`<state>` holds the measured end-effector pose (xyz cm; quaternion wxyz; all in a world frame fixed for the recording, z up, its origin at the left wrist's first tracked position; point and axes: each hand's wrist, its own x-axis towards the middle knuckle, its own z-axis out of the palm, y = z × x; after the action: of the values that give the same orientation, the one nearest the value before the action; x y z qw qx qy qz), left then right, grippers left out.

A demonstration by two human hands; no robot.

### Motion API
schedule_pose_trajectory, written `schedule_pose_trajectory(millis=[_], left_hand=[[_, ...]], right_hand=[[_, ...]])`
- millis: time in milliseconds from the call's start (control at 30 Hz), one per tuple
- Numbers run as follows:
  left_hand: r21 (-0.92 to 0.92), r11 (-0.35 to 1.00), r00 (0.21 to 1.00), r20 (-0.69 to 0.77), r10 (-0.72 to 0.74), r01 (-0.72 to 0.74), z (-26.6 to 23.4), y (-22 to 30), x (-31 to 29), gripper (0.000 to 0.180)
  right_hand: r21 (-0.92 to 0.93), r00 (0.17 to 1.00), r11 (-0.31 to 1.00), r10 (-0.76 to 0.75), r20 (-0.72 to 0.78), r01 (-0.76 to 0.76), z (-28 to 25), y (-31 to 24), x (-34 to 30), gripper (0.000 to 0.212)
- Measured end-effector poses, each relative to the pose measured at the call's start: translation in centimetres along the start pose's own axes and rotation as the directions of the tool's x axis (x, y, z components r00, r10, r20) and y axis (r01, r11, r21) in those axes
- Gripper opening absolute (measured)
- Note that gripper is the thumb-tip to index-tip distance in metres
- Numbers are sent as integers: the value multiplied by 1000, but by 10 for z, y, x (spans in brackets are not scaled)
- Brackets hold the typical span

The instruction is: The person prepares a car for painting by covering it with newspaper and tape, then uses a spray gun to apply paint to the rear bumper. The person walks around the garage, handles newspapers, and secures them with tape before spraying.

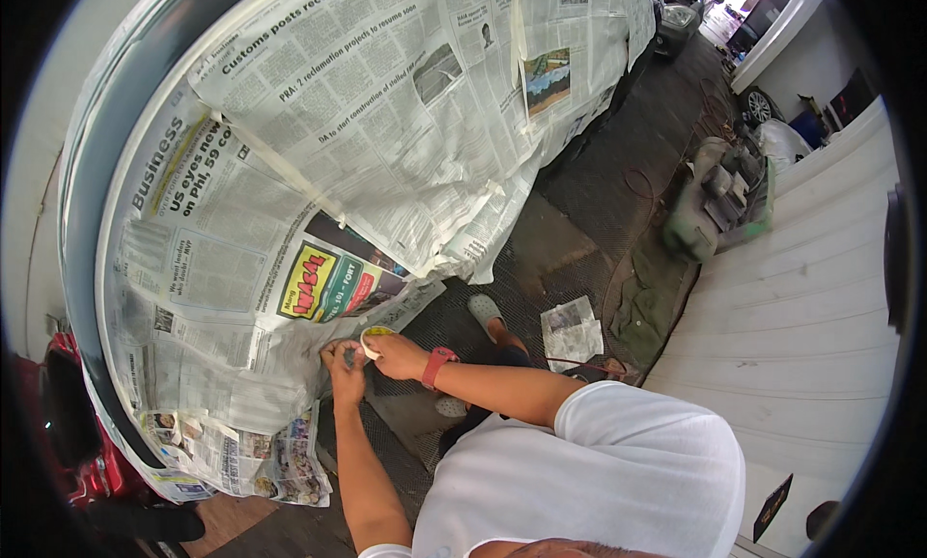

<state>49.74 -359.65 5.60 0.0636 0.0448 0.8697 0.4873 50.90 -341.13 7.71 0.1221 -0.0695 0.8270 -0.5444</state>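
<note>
Newspaper sheets (319, 104) cover the side of a vehicle, joined along their seams with strips of masking tape (519, 56). My right hand (400, 355) is closed round a cream roll of masking tape (370, 343) beside the lower edge of the paper. Close to the roll, my left hand (344, 361) has its fingers bent and pinched together at that edge. What lies between those fingertips is too small to make out. Below the hands, the paper's bottom border hangs loosely over the dark floor.
A folded newspaper (574, 332) lies on the dark mat to the right of my feet. Farther right, a greenish machine (719, 191) stands by the white corrugated wall (782, 297), with a thin hose on the floor. A red vehicle (111, 466) is at the left edge.
</note>
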Motion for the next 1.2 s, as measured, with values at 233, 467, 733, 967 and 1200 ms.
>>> schedule_pose_trajectory(millis=[233, 467, 733, 967, 1200], left_hand=[[15, 1000, 1000, -25, 1, -1, 4, 0, 10, 26], [32, 999, 999, -24, 35, -34, 3, -3, 9, 24], [33, 999, 997, -65, 29, -27, 9, -5, 7, 28], [16, 998, 988, -139, 66, -64, 13, 0, 8, 30], [16, 998, 981, -180, 66, -64, 18, -6, 6, 23]], right_hand=[[-36, 999, 998, -43, 10, 43, -11, -7, 5, 25], [-16, 999, 999, -28, 22, 28, -13, -8, 3, 23], [-63, 998, 998, 9, 64, -5, -12, -5, 5, 25], [-93, 999, 996, 7, 51, -2, -14, -7, 7, 38], [-145, 995, 986, 94, 41, -87, -14, -21, 3, 39]])
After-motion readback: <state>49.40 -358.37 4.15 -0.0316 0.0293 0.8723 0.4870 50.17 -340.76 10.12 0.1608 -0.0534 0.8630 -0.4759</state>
